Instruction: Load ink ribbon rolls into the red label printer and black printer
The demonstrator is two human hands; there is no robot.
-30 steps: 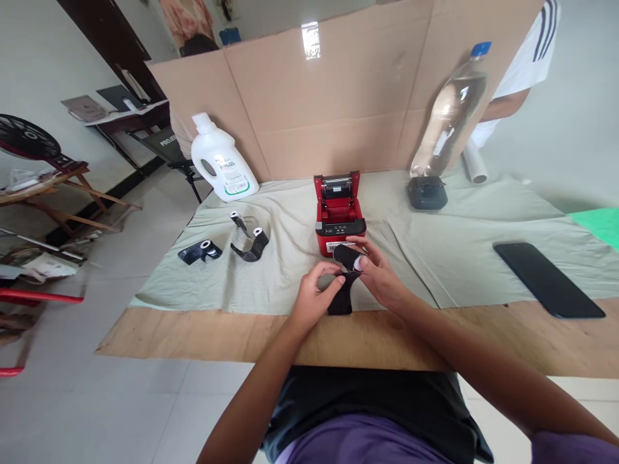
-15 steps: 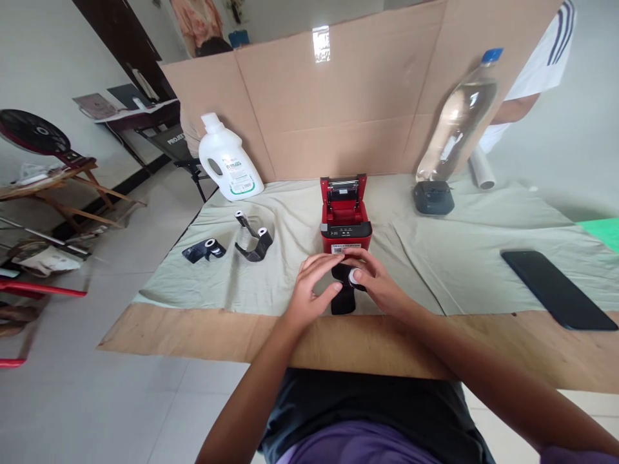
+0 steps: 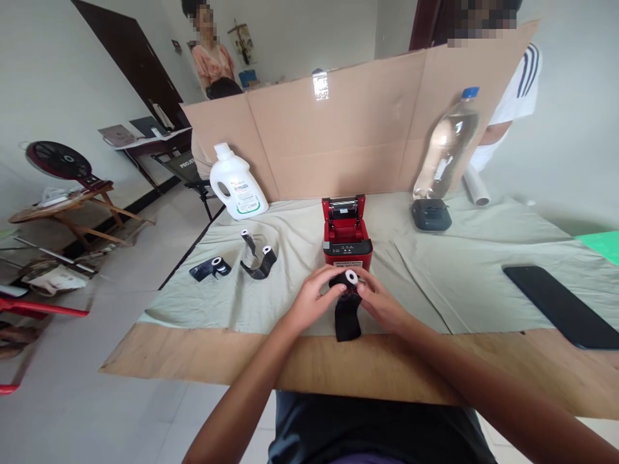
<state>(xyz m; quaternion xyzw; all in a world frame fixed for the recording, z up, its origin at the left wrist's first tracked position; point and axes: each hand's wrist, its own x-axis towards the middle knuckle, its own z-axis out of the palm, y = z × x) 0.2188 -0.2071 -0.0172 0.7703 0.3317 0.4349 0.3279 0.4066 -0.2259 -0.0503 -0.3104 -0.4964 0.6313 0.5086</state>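
Observation:
A black paper roll (image 3: 347,308) with a white core is held just in front of a small red printer (image 3: 347,234) whose lid stands open. My left hand (image 3: 312,299) grips the roll from the left, fingers curled on it. My right hand (image 3: 382,304) grips it from the right. A loose black strip of the roll hangs down onto the cloth between my hands. Both hands hover low over the pale green cloth (image 3: 435,258) near the table's front edge.
Two more black rolls (image 3: 211,267) (image 3: 258,258) lie to the left. A white detergent bottle (image 3: 236,183), a clear water bottle (image 3: 447,148), a dark grey device (image 3: 431,214), a black phone (image 3: 563,306) and a cardboard screen (image 3: 358,129) are there. People stand behind the screen.
The roll has turned so its white core faces up toward me, and its loose strip hangs longer. My hands sit a little lower and closer to the printer's front. The camera tilted up.

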